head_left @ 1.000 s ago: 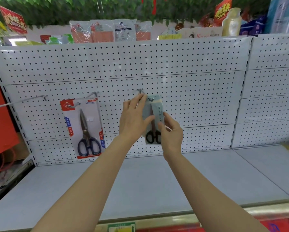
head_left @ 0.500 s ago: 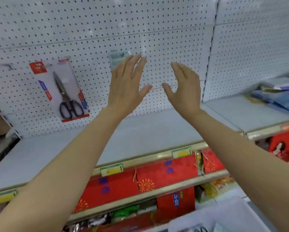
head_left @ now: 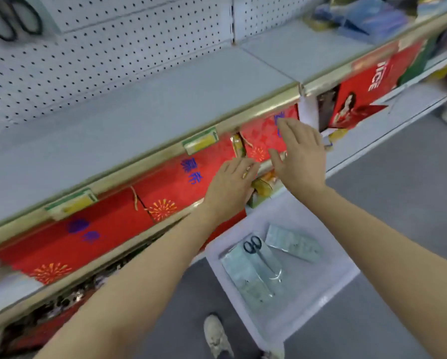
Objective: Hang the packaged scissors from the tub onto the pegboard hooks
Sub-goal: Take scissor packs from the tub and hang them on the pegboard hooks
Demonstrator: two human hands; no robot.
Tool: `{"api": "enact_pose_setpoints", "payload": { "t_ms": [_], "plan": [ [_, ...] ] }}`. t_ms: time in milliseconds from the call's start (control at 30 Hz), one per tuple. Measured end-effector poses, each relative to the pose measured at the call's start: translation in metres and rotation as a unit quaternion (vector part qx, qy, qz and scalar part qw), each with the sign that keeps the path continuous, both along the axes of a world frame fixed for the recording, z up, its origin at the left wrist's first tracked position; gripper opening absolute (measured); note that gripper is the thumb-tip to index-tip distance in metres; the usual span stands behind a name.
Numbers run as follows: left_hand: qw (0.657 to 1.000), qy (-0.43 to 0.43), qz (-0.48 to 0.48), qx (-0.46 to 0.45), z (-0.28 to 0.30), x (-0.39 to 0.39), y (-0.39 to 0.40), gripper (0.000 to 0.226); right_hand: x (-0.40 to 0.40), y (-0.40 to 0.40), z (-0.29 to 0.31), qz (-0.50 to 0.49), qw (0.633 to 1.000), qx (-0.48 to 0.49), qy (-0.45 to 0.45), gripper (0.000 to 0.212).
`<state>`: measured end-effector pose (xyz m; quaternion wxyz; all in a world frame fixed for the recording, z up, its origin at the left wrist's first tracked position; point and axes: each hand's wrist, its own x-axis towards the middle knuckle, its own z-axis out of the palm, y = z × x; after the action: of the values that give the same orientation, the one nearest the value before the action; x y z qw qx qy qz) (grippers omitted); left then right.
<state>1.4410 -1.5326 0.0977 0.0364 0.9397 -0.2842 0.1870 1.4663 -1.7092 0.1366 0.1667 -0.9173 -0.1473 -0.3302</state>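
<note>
Below, grey floor (head_left: 398,203) — tub (head_left: 328,304) of packaged scissors (head_left: 258,268); left hand (head_left: 230,187), right hand (head_left: 300,156) — grip wide, empty.

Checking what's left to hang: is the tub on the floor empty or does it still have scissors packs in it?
Not empty. The tub holds several packs, one showing black-handled scissors.

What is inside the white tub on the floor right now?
The tub holds flat scissor packs: one showing black-handled scissors, lying on another, and a third apart beside them. Anything beneath that pile is covered. Both hands, left and right, are empty above it.
</note>
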Motion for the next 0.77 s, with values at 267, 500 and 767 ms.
{"api": "enact_pose_setpoints", "payload": {
  "t_ms": [267, 500, 767],
  "plan": [
    [0.916, 0.297, -0.101, 0.249, -0.187, -0.062, -0.039, 0.027, -0.048, -0.068, -0.140, -0.071, 0.990, -0.021, 0.120, 0.056],
    [0.848, 0.366, -0.117, 0.365, -0.257, -0.098, -0.046, 0.051, -0.074, -0.093, -0.210, -0.087, 0.977, -0.031, 0.194, 0.054],
    [0.862, 0.389, -0.147, 0.291, -0.252, -0.072, -0.040, 0.038, -0.091, -0.085, -0.240, -0.090, 0.963, -0.007, 0.253, 0.058]
  ]
}}
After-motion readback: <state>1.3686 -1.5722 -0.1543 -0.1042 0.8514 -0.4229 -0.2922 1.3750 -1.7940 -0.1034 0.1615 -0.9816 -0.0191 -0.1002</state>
